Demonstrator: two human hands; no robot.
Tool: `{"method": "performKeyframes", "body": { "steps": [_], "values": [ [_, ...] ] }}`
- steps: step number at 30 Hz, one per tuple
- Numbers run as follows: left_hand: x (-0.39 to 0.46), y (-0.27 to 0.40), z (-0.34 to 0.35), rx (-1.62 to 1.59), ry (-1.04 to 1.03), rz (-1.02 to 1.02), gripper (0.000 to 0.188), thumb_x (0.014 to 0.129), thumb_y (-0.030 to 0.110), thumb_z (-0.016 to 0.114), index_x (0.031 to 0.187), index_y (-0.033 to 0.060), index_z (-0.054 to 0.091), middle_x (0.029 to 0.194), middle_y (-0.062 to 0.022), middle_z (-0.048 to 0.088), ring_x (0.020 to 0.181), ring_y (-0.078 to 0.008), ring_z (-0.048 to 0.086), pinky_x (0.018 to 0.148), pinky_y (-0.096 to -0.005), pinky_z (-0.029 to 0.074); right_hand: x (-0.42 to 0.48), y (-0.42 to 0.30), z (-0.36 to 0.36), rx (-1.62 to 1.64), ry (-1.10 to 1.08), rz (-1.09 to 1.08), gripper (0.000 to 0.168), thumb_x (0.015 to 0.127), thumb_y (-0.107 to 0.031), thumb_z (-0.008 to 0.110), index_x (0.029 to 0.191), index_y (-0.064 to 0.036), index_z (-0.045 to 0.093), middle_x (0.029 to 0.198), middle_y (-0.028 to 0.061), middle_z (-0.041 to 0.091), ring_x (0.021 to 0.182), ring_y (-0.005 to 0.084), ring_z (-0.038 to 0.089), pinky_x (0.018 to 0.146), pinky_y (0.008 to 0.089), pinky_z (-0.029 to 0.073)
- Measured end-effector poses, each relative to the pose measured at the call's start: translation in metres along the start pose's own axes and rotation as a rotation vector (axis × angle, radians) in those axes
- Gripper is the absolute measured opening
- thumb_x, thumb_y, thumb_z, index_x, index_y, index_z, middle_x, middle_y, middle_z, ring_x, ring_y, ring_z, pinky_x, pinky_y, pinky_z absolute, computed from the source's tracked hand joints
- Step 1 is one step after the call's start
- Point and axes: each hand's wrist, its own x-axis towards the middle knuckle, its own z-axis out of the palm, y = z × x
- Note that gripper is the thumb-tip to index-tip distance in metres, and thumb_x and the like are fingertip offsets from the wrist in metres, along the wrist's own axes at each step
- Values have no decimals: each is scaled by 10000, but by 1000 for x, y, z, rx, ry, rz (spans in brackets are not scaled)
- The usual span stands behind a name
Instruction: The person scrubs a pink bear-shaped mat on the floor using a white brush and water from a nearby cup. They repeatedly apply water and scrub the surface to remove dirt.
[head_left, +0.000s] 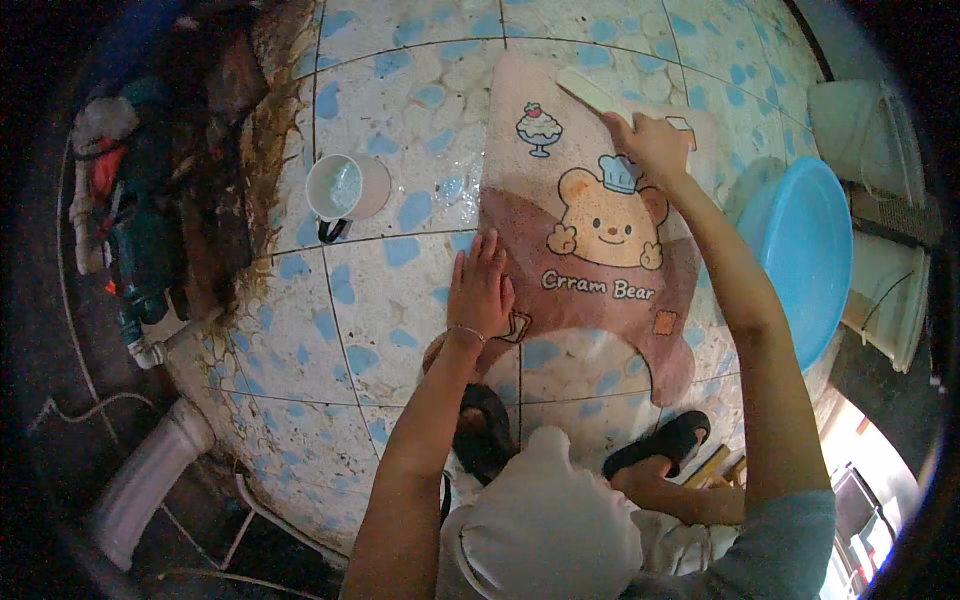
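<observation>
A pink and brown floor mat (517, 225) lies flat on the tiles, printed with a cartoon bear in a chef's hat, an ice-cream cup and lettering. Its near edge has a rounded cutout. My left hand (482, 289) rests palm down on the mat's left edge, fingers stretched out and holding nothing. Closed around a pale brush (589, 90), my right hand (654, 146) is over the mat's upper right part. The brush slants up and left across the mat; its underside is mostly hidden. Left of the mat, a white mug (373, 185) with a black handle contains something whitish-blue.
A light blue plastic basin (814, 262) is at the right beside my forearm. Blue-patterned tiles (405, 300) look wet and dirty. Dark green pipes (146, 247) and a thick white pipe (154, 480) run along the left. My feet wear black slippers (660, 446) below the mat.
</observation>
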Motion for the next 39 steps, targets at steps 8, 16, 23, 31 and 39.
{"method": "performKeyframes", "body": {
  "steps": [8,16,23,31,39],
  "values": [
    [-5,-10,-4,52,-82,-59,455,929,221,471,1331,9,472,1559,-116,216,1443,-292,187,1165,-477,176,-166,-54,46,259,-250,-162,512,908,-538,482,981,-64,661,756,181,669,711,345,669,605,467,516],
    [10,13,-9,83,-181,-88,468,945,231,444,1372,40,444,1574,-74,172,1443,-256,191,1175,-445,162,-78,16,54,144,-37,242,545,922,-534,462,1006,-27,644,826,199,671,755,357,673,633,480,526],
    [-2,0,-6,111,-136,-83,515,929,213,463,1412,50,388,1555,-85,215,1439,-263,197,1168,-454,173,-167,-88,36,298,-331,16,528,904,-518,493,1088,-43,634,909,182,686,823,375,666,706,473,523],
    [-3,-1,-1,146,-38,-47,482,926,198,452,1380,37,436,1532,-93,270,1434,-265,211,1169,-462,171,-163,19,38,315,-10,496,609,940,-551,412,955,8,652,830,235,666,790,393,662,687,502,507],
    [-3,6,-1,125,6,-16,535,922,208,428,1430,53,365,1532,-98,281,1434,-266,220,1162,-478,171,-162,-46,48,261,-166,58,587,942,-565,401,972,-48,678,877,210,679,832,357,678,703,495,526]
  ]
}}
